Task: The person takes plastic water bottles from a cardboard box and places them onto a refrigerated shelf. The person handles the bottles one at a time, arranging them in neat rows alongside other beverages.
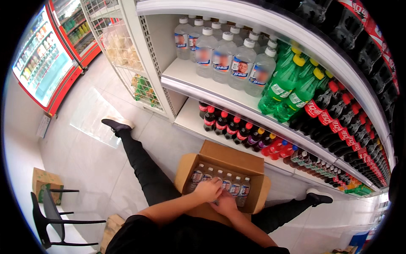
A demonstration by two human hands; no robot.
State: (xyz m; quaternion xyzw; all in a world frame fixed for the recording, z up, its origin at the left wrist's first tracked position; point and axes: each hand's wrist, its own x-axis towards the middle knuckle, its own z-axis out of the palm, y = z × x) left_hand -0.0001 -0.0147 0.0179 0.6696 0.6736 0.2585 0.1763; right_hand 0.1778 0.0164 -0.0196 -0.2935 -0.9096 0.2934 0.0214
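Note:
An open cardboard box sits on the floor between my outstretched legs. Inside it, clear plastic bottles with white caps and blue picture labels stand in a row. My left hand and my right hand come together over the near side of the box. Between them they grip a clear plastic bottle, mostly hidden by my fingers; a bit of clear plastic shows at their edge. The left hand lies above and to the left of the right one.
Ahead, a shelf holds larger clear bottles and green soda bottles. Small cola bottles line the lower shelf. A wire rack and lit drink coolers stand left; a black chair is at lower left.

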